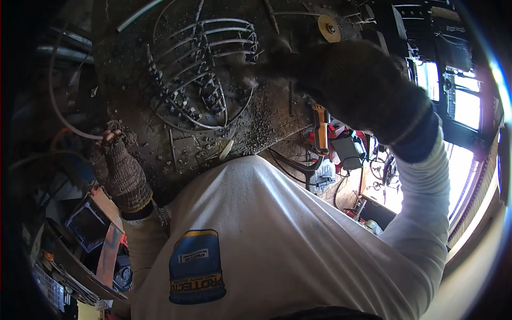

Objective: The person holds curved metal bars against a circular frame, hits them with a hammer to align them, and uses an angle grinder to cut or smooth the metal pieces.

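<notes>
Dim workshop clutter surrounds a dark, grit-strewn worktop, with bright windows well to the right of the wire frame that lies on it. That frame, a round cage of bent rods, is the landmark for everything else. On its right, the right arm in a white sleeve rises from below and bends at the elbow, bringing the gloved right hand across toward the frame's right edge. Deep shadow swallows its fingers — whether they are spread, pressed together or holding something, I cannot tell. Left of and a little below the frame, the left forearm reaches up from the lower edge; the left hand, in a brown knitted glove with fingertips showing, pinches the end of a curved rod. The rod's far end fades into the dark up beyond the frame's left side. Below and right of the frame is an orange-and-black tool, partly hidden by the right arm. Above and right sits a tan disc; just below the frame — a small pale sliver.
</notes>
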`<state>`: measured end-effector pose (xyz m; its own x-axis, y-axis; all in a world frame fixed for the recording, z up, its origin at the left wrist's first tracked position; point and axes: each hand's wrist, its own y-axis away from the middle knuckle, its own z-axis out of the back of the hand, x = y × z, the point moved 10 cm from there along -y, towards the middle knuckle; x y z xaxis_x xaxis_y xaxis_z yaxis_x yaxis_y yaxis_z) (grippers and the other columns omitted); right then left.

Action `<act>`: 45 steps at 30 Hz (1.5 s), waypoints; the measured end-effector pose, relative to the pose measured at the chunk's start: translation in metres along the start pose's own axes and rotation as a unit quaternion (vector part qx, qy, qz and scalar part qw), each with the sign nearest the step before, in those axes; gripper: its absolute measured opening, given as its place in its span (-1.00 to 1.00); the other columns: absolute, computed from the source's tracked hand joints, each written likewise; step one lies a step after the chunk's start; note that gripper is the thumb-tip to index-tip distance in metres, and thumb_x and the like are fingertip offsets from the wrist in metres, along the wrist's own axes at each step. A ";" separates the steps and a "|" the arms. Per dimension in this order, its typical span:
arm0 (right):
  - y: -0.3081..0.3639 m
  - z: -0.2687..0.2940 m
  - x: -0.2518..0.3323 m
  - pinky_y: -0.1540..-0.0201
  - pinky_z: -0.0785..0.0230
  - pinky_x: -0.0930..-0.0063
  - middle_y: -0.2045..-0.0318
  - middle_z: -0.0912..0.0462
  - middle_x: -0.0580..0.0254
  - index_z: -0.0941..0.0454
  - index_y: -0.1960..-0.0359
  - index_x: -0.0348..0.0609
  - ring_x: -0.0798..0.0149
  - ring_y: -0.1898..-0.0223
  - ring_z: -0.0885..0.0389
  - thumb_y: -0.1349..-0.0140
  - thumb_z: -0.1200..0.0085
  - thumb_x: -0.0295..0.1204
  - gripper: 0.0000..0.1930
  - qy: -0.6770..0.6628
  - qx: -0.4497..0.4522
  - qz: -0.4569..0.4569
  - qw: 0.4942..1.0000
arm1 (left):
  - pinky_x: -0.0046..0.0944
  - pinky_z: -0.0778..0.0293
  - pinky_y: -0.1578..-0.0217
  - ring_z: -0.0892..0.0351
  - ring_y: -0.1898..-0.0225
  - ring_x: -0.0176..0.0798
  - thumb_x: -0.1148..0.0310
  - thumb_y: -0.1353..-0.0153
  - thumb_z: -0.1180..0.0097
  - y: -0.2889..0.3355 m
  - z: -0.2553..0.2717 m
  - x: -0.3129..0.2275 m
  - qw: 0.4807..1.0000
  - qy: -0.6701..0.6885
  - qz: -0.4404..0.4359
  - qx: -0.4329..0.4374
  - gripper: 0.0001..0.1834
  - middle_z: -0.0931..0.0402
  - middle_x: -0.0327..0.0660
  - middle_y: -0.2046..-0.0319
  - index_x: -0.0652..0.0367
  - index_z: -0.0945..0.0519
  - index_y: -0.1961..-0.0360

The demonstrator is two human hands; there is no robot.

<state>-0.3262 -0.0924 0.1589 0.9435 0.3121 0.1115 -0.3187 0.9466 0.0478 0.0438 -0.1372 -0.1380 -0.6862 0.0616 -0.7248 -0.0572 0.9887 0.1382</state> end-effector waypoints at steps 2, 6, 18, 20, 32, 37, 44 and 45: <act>-0.042 0.012 0.006 0.26 -0.55 0.46 0.22 -0.72 0.20 -0.59 -0.13 0.15 0.33 0.34 -0.68 -0.48 0.19 0.02 -0.57 -0.092 0.123 -0.108 0.982 | -0.25 -0.58 -0.01 -0.62 0.04 -0.20 0.56 -0.32 -0.12 0.019 -0.014 -0.024 0.990 -0.115 -0.073 -0.026 -0.75 -0.57 -0.04 0.04 0.30 -0.52 -0.02; -0.023 0.037 0.009 0.11 -0.55 0.46 0.15 -0.71 0.17 -0.56 -0.17 0.10 0.27 0.22 -0.69 -0.48 0.20 0.04 -0.53 -0.197 0.275 -0.357 0.871 | -0.34 -0.57 -0.02 -0.61 0.01 -0.23 0.59 -0.31 -0.12 0.012 -0.056 -0.022 0.969 -0.224 -0.100 -0.001 -0.73 -0.57 -0.05 0.02 0.30 -0.52 -0.03; -0.016 0.011 0.010 0.28 -0.58 0.33 0.31 -0.69 0.20 -0.49 -0.22 0.27 0.18 0.33 -0.70 -0.26 -0.16 -0.35 -0.54 0.112 0.156 -0.029 0.981 | -0.30 -0.24 -0.35 -0.32 -0.30 -0.29 0.48 -0.52 0.31 -0.005 0.025 0.012 0.955 -0.231 -0.066 0.173 -0.61 -0.35 -0.07 -0.25 0.33 -0.28 -0.30; -0.004 -0.002 0.014 0.27 -0.58 0.33 0.29 -0.70 0.20 -0.49 -0.22 0.26 0.18 0.31 -0.70 -0.26 -0.16 -0.34 -0.54 0.156 0.121 0.024 0.980 | -0.26 -0.20 -0.38 -0.30 -0.31 -0.26 0.45 -0.53 0.35 0.002 0.012 0.005 0.963 -0.227 -0.057 0.135 -0.60 -0.35 -0.05 -0.25 0.32 -0.29 -0.30; 0.067 -0.004 -0.034 0.41 -0.51 0.53 0.27 -0.68 0.22 -0.28 -0.37 -0.13 0.39 0.45 -0.63 -0.33 -0.06 -0.46 -0.45 -0.182 -0.035 -0.117 0.976 | -0.26 -0.58 0.09 -0.59 0.04 -0.18 0.57 -0.33 -0.10 -0.006 -0.014 -0.007 0.989 -0.144 -0.031 0.031 -0.80 -0.59 -0.03 0.09 0.37 -0.54 0.03; 0.122 -0.083 -0.052 0.47 -0.34 0.69 0.36 -0.65 0.35 -0.31 -0.38 -0.08 0.59 0.49 -0.51 -0.33 -0.15 -0.30 -0.41 -0.584 -0.033 -0.412 0.698 | -0.23 -0.58 0.01 -0.58 0.01 -0.16 0.50 -0.37 -0.08 0.014 -0.052 -0.031 0.833 -0.540 -0.097 -0.074 -0.78 -0.56 -0.03 0.05 0.35 -0.53 0.00; 0.106 -0.090 -0.055 0.61 -0.29 0.66 0.47 -0.62 0.37 -0.29 -0.39 -0.05 0.58 0.61 -0.47 -0.38 -0.06 -0.39 -0.46 -0.579 -0.080 -0.355 0.730 | -0.35 -0.57 0.26 -0.61 0.26 -0.28 0.50 -0.27 -0.18 0.034 -0.133 -0.060 0.827 -0.487 -0.277 0.056 -0.71 -0.55 -0.11 0.20 0.26 -0.49 0.00; 0.108 -0.088 -0.056 0.61 -0.29 0.66 0.47 -0.62 0.37 -0.29 -0.39 -0.05 0.58 0.61 -0.47 -0.38 -0.06 -0.39 -0.46 -0.581 -0.081 -0.355 0.727 | -0.37 -0.57 0.29 -0.61 0.29 -0.30 0.50 -0.25 -0.20 0.033 -0.138 -0.061 0.824 -0.483 -0.288 0.065 -0.70 -0.55 -0.12 0.22 0.25 -0.48 0.01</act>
<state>-0.4054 -0.0007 0.0702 0.1202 -0.4504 0.8847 0.3167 0.8620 0.3958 -0.0158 -0.1273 0.0038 0.3284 -0.4061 -0.8528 -0.0504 0.8940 -0.4451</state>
